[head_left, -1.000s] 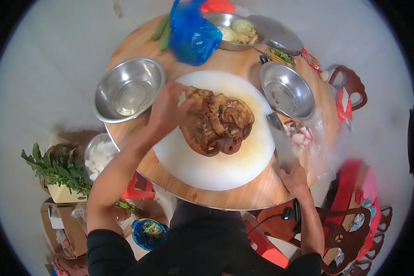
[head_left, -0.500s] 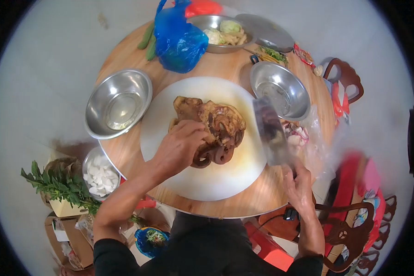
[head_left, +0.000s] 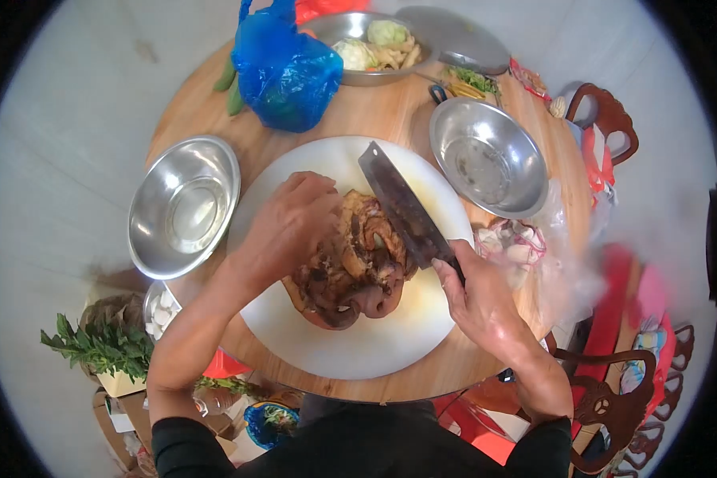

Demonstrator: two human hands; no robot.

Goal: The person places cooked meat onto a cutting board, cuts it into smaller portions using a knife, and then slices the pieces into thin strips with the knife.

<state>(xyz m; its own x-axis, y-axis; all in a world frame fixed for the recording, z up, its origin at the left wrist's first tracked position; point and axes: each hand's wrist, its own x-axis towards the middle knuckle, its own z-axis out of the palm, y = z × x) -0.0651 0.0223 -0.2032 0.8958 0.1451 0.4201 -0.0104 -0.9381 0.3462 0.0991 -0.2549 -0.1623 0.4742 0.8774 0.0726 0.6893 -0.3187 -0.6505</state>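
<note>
Two bare hands work over one large piece of browned, cooked meat [head_left: 362, 243], which looks like a pig's head and lies on a round white board [head_left: 358, 358] in the middle of the wooden surface [head_left: 374, 103]. The right hand [head_left: 483, 307] has its fingers closed round the handle of a broad cleaver [head_left: 402, 203]; the blade slants up and away over the board, along the right edge of the meat. The left hand [head_left: 293, 219] is at the meat's upper left side, fingers bent; it is blurred, and I cannot tell whether they grip, press or only hover. The meat should be fairly heavy, yet soft and yielding, its skin greasy and apt to slip, and loose folds may tear if pulled alone. A spread, flat hold on the thick left side would steady it best, fingertips curled well back from the edge; the rounded snout [head_left: 381, 303] on the near side looks firmer, though slick. The left hand and wrist cover part of the meat, its underside is out of sight, and the folds in the middle are too dark to read. Whether the blade touches the meat is unclear, the right fingers hide most of the handle, and the contents of the knotted blue bag [head_left: 287, 76] cannot be made out
</note>
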